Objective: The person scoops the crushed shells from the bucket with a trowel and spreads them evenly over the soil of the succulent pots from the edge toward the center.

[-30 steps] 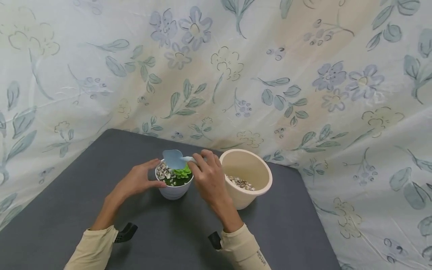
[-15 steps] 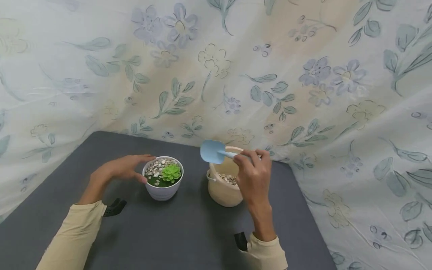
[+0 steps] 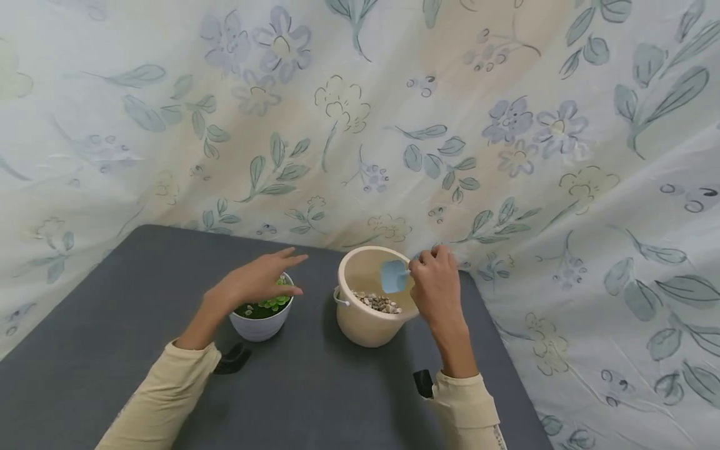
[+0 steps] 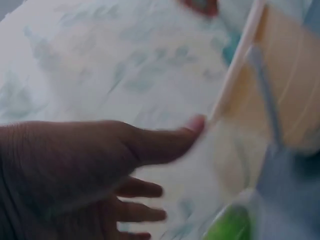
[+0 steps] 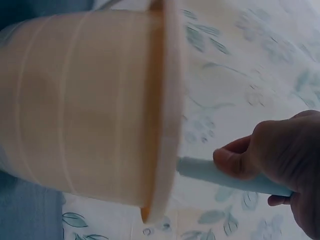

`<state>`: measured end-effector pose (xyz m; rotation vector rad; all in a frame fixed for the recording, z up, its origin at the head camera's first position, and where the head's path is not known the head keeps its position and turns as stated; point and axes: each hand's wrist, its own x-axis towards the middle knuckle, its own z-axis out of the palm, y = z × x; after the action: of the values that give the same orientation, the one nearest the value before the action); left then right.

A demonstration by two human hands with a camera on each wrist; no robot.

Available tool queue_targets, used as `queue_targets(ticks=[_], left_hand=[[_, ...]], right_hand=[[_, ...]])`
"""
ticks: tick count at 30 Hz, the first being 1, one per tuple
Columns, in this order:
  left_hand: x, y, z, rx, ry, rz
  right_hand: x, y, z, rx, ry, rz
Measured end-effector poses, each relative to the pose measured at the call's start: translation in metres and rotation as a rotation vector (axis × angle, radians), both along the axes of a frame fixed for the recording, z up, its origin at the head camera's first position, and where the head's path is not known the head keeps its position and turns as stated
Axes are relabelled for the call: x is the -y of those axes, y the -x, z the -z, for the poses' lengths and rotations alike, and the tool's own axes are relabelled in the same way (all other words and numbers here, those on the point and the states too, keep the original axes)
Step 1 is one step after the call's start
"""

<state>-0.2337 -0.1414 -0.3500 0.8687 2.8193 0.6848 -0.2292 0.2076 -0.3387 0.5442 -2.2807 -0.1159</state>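
Note:
My right hand (image 3: pixel 437 284) grips the handle of a light blue toy shovel (image 3: pixel 394 276); its blade is inside the mouth of a cream bucket (image 3: pixel 365 332). Small pebbles (image 3: pixel 375 302) cover part of the bucket's floor. In the right wrist view the fingers curl round the shovel handle (image 5: pixel 220 175) beside the bucket's rim. My left hand (image 3: pixel 255 279) is held with fingers extended over a white pot (image 3: pixel 260 328) and holds nothing. A green succulent (image 3: pixel 275 303) shows partly under that hand, which hides most of the pot's top.
A dark grey table (image 3: pixel 315 387) carries the pot on the left and the bucket to its right. The bucket's handle (image 3: pixel 340 297) hangs on its left side. Behind the table hangs a floral cloth (image 3: pixel 360 144).
The right hand has carried the shovel from above the pot rightward and down into the bucket's mouth. The left hand has left the pot's side and moved right, over the pot.

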Motion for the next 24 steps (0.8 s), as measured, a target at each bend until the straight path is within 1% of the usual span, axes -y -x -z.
queue_targets(ticks=[4,6,9,11,13,17,20,24], left_hand=[[-0.042,-0.001,0.010,-0.068,-0.127,0.016],[-0.057,-0.001,0.015,-0.073,-0.155,0.025],[-0.071,-0.002,0.024,-0.066,-0.161,0.036],[-0.076,-0.003,0.027,-0.061,-0.158,0.035],[-0.078,-0.005,0.030,-0.071,-0.158,0.031],[-0.080,-0.005,0.032,-0.082,-0.174,0.022],[-0.081,-0.005,0.034,-0.079,-0.184,0.023],[-0.080,-0.005,0.034,-0.100,-0.174,0.033]], right_hand=[[0.012,0.013,0.007,0.009,-0.199,0.040],[0.019,0.019,0.012,0.023,-0.257,0.035],[0.026,0.027,0.021,0.048,-0.322,0.005],[0.029,0.032,0.027,0.074,-0.357,-0.013],[0.030,0.036,0.033,0.082,-0.391,-0.016],[0.029,0.039,0.036,0.087,-0.425,0.038],[0.027,0.039,0.035,0.096,-0.416,0.081],[0.029,0.040,0.036,0.100,-0.382,0.100]])
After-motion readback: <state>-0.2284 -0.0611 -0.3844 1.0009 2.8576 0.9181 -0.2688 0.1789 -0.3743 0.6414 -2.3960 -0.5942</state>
